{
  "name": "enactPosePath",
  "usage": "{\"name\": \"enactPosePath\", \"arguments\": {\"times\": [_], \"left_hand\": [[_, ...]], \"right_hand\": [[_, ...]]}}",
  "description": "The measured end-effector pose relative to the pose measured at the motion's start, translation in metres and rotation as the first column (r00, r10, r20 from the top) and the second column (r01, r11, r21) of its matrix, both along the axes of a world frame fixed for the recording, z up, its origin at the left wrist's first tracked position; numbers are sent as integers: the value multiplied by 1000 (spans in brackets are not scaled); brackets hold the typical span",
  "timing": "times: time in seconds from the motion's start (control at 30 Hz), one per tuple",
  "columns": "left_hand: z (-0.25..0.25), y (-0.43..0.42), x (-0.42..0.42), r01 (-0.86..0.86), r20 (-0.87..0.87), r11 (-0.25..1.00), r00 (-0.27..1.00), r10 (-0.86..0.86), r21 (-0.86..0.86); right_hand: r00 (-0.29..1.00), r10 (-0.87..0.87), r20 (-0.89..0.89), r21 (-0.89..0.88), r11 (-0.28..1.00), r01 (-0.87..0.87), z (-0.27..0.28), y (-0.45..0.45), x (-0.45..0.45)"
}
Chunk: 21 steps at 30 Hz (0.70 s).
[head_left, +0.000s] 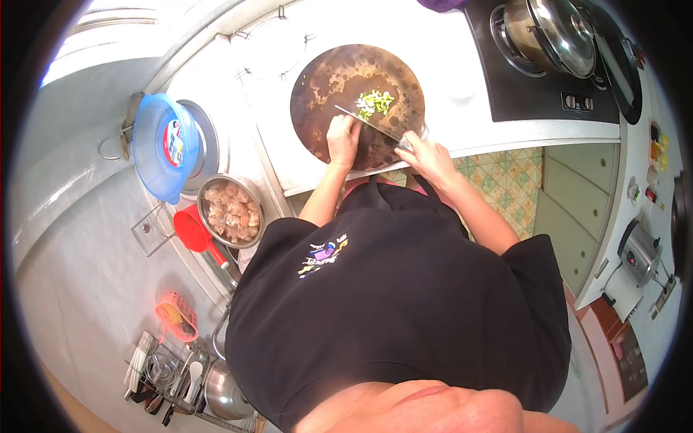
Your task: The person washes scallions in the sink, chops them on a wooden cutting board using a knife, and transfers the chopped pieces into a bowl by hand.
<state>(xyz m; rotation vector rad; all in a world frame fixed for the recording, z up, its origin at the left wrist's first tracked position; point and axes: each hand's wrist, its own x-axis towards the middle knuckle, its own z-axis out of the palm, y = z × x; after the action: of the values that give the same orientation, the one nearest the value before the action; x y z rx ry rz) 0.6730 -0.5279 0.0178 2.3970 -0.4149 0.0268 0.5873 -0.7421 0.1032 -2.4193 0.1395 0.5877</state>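
Note:
A round, dark-stained wooden chopping board (317, 94) lies on the white counter in front of me. Chopped scallion (374, 103), green and pale, sits in a small heap near its middle. My right hand (427, 157) grips a kitchen knife (372, 125) at the board's near right edge. The blade, seen almost edge-on, slants leftward across the board on the near side of the heap. My left hand (343, 141) is over the board's near left part, closed, with its fingertips close to the blade's far end. What those fingers hold, if anything, is hidden.
To the left are a steel bowl of raw meat pieces (231, 213), a red plastic ladle (192, 229) and a blue plastic basin (155, 148). A black gas stove (534, 97) with a lidded steel pot (552, 36) is at the back right.

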Motion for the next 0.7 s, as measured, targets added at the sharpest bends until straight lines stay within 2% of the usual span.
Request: {"name": "enactPosePath", "arguments": {"times": [0.1,0.17,0.27,0.37,0.5,0.7], "left_hand": [[1,-3,-4,-31,71,997,997,36,-72],[2,-3,-3,-4,125,997,992,14,-79],[1,-1,-3,8,94,1000,996,-5,-30],[0,0,-4,42,135,999,990,-40,-9],[0,-1,-5,14,149,997,989,-3,-75],[-9,3,-3,42,240,999,970,-36,-19]], "right_hand": [[997,-18,71,12,1000,17,3,-3,-17],[999,-17,31,-1,1000,17,3,-1,-13],[1000,-19,8,17,1000,19,-5,7,0],[1000,-26,14,50,998,25,-3,6,3],[996,-89,-27,85,992,91,6,1,-7],[998,18,-61,-19,1000,-19,13,0,-8]]}}
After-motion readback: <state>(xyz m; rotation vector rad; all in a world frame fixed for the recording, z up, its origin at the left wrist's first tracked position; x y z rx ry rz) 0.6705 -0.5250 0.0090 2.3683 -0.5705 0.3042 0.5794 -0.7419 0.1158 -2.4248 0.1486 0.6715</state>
